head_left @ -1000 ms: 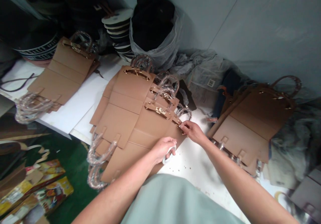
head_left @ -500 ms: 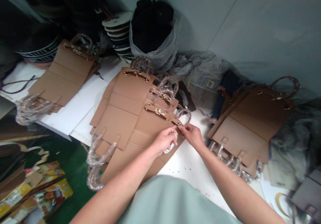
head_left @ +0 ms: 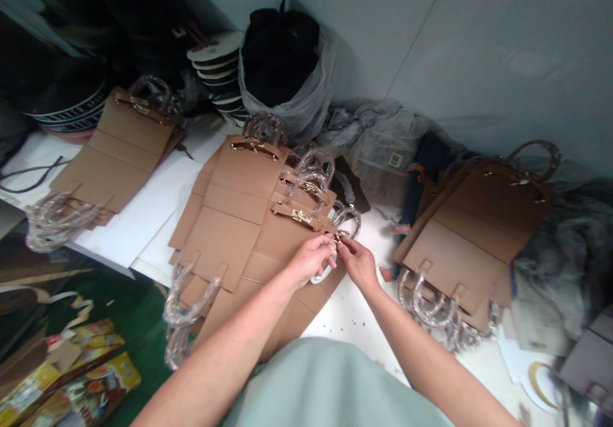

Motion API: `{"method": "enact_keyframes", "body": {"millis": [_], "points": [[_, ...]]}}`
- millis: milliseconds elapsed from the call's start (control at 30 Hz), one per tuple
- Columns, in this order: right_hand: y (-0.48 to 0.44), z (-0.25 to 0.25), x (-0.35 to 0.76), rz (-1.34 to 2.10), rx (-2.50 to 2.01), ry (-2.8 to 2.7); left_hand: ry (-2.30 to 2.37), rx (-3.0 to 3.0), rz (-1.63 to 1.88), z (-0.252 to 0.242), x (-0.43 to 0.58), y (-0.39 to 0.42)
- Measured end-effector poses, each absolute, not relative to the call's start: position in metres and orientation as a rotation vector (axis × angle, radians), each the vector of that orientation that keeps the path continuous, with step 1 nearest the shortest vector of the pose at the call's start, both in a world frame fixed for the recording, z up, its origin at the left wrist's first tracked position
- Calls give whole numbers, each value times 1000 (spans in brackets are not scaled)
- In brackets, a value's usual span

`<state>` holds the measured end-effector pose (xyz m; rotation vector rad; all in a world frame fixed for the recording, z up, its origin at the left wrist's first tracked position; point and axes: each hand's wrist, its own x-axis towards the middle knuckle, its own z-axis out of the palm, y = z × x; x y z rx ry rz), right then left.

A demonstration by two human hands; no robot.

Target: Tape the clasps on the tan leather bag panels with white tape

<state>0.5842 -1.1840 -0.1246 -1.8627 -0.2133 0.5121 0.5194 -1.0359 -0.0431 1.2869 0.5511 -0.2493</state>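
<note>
My right hand (head_left: 357,261) pinches the brown strap with a gold clasp (head_left: 338,235) at the right edge of the middle pile. Closed beside it, my left hand (head_left: 311,260) has its fingertips at the same clasp. A small white rounded thing, like a roll (head_left: 322,274), shows under the left fingers and is partly hidden. Brown bag panels (head_left: 239,203) lie overlapped under and left of my hands. Plastic-wrapped handles (head_left: 191,299) stick out at their ends. Another gold-fitted strap (head_left: 299,215) lies just above my left hand.
More brown bag panels lie in a left pile (head_left: 115,152) and a right pile (head_left: 460,242). Behind stand stacked reels (head_left: 215,57) and a clear plastic bag of black material (head_left: 282,63) by the wall. Yellow cartons (head_left: 100,376) lie on the green floor at left.
My left hand has moved up to the clasp, where its fingertips now meet those of my right hand. The right hand has shifted slightly left. The whole view has shifted a little.
</note>
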Motion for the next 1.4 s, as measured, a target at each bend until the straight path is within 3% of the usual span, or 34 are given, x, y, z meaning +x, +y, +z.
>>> {"method": "enact_keyframes", "body": {"millis": [167,867,1033,1200,1400], "points": [[-1187,-131,581,493,-1746,-70,547,1280,-252,-42,519,-1033],[-1160,-112,598,474,-2301,-350,547,1293,-258,-47,514,-1034],[-1180,-92,593,587,-2162,-361,553,1344,-243,-29,491,-1041],[-1205,-58,552,743,-1546,-182,503,1388,-176,-22,457,-1053],[-1208,-37,507,738,-1412,-291,498,1377,-110,-19,430,-1072]]}}
